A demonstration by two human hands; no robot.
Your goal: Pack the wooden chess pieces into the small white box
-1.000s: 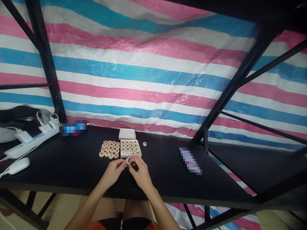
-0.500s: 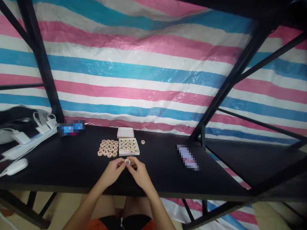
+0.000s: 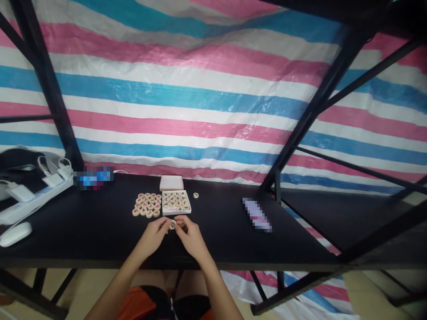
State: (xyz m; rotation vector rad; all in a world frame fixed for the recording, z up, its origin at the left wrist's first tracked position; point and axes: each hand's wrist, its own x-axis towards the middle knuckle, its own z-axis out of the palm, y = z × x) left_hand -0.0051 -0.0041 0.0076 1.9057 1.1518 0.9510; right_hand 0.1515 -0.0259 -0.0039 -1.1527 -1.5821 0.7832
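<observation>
Item, one black-marked piece [image 3: 172, 225], round and pale, face to the viewer: located just on the near side of the open white box [image 3: 178, 212], between the fingertips of both hands; whether its underside meets the black table [image 3: 220, 240] cannot be told. Item, left hand [image 3: 154, 235]: fingers curled, tips pinching the piece's left edge. Item, right hand [image 3: 191, 238]: likewise curled, tips on the right edge. Item, red-marked pieces [image 3: 144, 205]: set close together in rows, just left of the box. Item, loose piece [image 3: 195, 195]: alone, just right of the box. Item, pale tray or lid [image 3: 171, 183]: just beyond the box. Hazards, by judgement: a small smooth disc held only at its rim could slip if either pinch slackens, and, landing on edge, could roll to the near table edge; a knuckle carried too far forward could nudge the box and jostle the boxed pieces [image 3: 175, 200]; a leftward sweep of the left hand could break up the red rows
</observation>
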